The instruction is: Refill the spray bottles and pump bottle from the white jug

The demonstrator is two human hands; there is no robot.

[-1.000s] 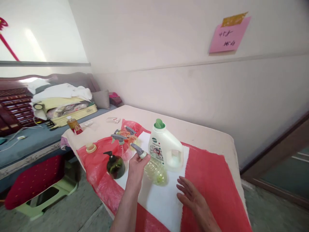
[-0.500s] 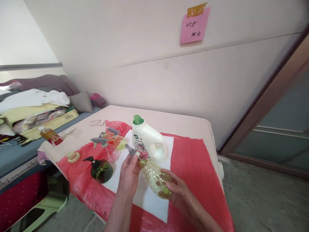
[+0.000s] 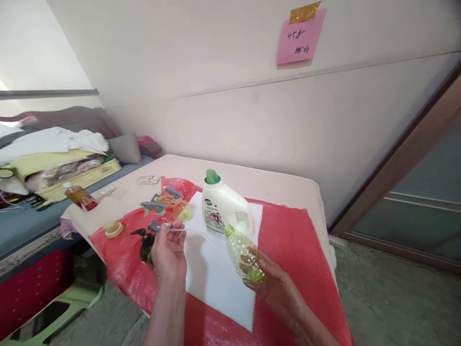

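My left hand (image 3: 171,252) is closed around a grey spray nozzle (image 3: 155,226), whose thin clear dip tube sticks out to the right over the white sheet (image 3: 212,276). In my right hand (image 3: 275,276) is a yellowish clear spray bottle (image 3: 239,250), tilted, its neck uncovered. Behind the bottle stands a white detergent jug (image 3: 226,204) with a green piece (image 3: 212,177) in its mouth. Close to my left hand, and partly hidden by it, is a dark pump bottle (image 3: 146,247). Other spray bottles (image 3: 176,204) stand just beyond.
A red plastic sheet (image 3: 288,240) covers much of the bed-like table. A pale yellow cap (image 3: 113,228) lies at its left part. Farther left are an amber bottle (image 3: 81,197) and a bed with bedding (image 3: 65,142). A green stool (image 3: 68,312) stands below.
The spray nozzle has come out of the bottle, and my left hand has carried it left with its tube. My right hand still holds the bottle, now slightly farther right.
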